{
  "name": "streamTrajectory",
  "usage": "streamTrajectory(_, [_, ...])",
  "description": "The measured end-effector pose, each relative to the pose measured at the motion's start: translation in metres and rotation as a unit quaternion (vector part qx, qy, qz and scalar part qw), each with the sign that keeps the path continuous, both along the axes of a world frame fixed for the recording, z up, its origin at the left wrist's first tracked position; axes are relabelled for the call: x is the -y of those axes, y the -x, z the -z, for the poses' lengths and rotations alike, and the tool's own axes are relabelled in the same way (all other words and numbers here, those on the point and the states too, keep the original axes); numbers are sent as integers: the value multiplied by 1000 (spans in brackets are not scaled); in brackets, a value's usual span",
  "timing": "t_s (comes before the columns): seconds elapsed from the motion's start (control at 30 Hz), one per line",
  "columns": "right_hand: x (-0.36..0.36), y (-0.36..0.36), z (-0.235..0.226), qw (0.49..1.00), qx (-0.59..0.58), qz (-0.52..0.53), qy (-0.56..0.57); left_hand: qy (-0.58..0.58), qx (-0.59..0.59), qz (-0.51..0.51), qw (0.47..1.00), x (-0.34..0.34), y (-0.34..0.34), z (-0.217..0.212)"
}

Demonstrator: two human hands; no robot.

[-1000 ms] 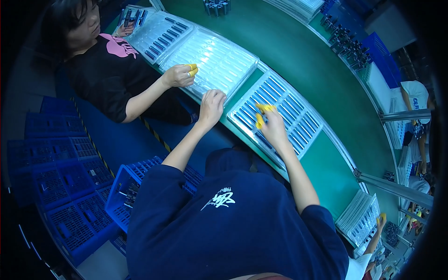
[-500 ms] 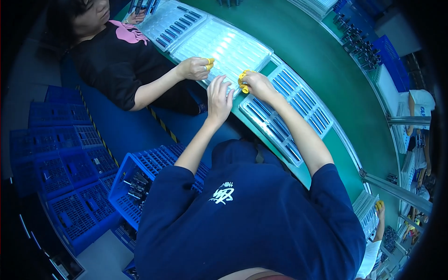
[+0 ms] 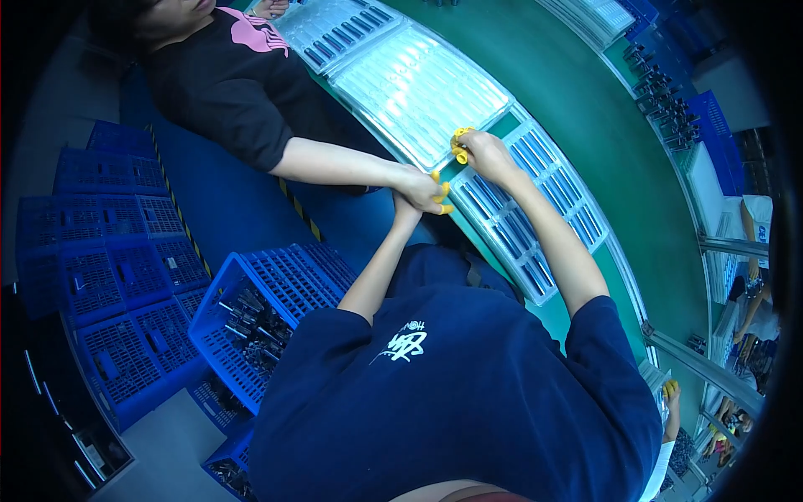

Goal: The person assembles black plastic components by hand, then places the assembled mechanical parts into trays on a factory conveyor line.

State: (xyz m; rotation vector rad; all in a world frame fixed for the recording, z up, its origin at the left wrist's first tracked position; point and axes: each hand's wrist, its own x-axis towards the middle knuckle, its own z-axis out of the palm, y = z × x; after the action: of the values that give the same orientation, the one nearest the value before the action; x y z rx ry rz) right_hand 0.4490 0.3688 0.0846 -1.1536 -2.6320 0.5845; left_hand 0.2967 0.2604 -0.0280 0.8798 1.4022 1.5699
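My left hand (image 3: 405,204) is mostly hidden behind a co-worker's hand (image 3: 427,191), which overlaps it in front of the tray edge. That co-worker's fingers wear yellow finger cots. My left fingers cannot be seen. My right hand (image 3: 489,156) is above the near corner of a clear plastic tray (image 3: 422,92), its fingers curled together. Yellow rubber covers, like finger cots (image 3: 460,145), show at its fingertips; whether anything is pinched there I cannot make out. Beside my right forearm lies a tray of dark metal tubes (image 3: 535,176) in rows.
A co-worker (image 3: 217,100) in black stands at my left. Another tray of tubes (image 3: 343,35) lies beyond the clear one on the green table (image 3: 602,142). A tilted blue crate (image 3: 288,289) of dark parts is at my left, with stacked blue crates (image 3: 125,276) behind it.
The co-worker's hand has come right and nearer, over my left hand, which was open and uncovered before. My right hand keeps its curled shape. The whole view has shifted slightly.
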Motion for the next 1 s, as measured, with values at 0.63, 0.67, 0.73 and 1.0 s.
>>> streamTrajectory(0.63, [-15, 3, 18, 999, -32, -23, 27, -40, -223, 27, 974, -15, 12, 25])
streamTrajectory(0.67, [-19, 7, 16, 999, -35, -29, 20, -106, -205, 41, 972, -24, 21, 24])
streamTrajectory(0.73, [-29, 5, 13, 994, -104, -20, 9, 68, -482, 175, 856, -43, 31, 10])
streamTrajectory(1.0, [30, -9, -8, 994, -89, 52, 41, 31, -233, 34, 972, -39, 20, 7])
